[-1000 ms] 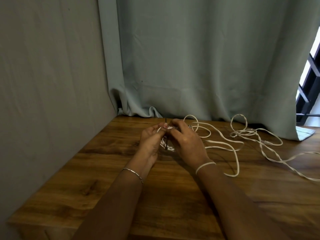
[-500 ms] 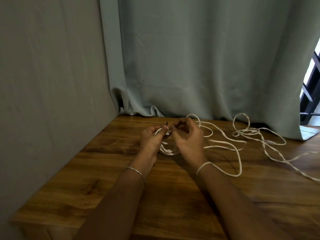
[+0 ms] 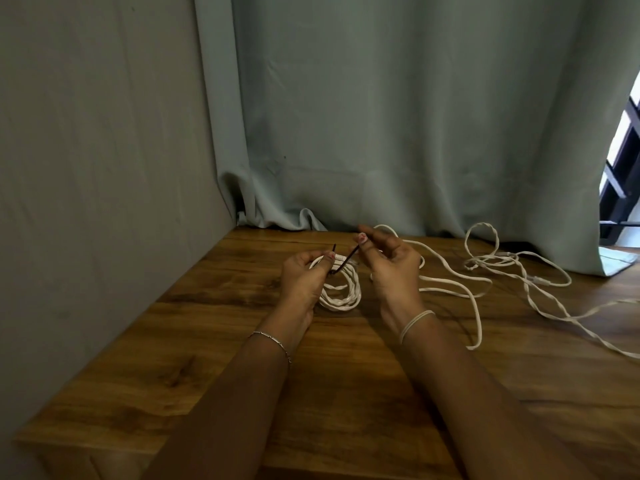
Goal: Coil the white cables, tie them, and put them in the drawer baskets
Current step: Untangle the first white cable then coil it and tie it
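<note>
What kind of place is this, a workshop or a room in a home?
Most likely a room in a home, not a workshop. A wooden table stands in a corner against a plain grey wall, a long curtain hangs behind it, and a window frame shows at the right.

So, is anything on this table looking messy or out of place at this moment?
Yes. Right of the hands, loose white cable sprawls in tangled loops across the wooden table, running off the right edge. Only the small coil held by the left hand is tidy; the right hand pinches a dark tie.
</note>
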The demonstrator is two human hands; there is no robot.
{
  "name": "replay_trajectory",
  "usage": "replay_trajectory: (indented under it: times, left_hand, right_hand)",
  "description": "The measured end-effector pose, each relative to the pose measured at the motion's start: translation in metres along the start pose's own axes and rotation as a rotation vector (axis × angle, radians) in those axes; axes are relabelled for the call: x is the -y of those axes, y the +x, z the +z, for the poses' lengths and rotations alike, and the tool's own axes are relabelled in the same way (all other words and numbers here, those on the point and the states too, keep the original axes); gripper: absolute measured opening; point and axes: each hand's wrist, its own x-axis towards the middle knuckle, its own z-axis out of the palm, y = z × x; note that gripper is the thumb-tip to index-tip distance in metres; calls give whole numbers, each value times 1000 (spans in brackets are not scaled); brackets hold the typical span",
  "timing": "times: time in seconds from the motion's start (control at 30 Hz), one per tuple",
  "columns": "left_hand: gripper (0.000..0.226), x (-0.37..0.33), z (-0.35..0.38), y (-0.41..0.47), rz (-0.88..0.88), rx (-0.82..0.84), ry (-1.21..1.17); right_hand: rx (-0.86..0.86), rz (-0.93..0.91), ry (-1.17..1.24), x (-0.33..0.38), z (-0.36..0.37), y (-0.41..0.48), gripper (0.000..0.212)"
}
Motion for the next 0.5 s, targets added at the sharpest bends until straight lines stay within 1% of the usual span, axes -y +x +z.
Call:
replay_trajectory:
  times: [0.13,0.27,0.5]
  left_hand:
    - [4,-1,-1,-1,-3,-2,-12]
    - [6,-1,-1,-1,-8,-5,-28]
    - [7,-2,-2,-2,13,5,-66]
  right_hand:
    - [17,72,110,0,-2,0,21]
    - [15,94,149,2,-2,0,16]
    - [67,169,185,4,-1,0,11]
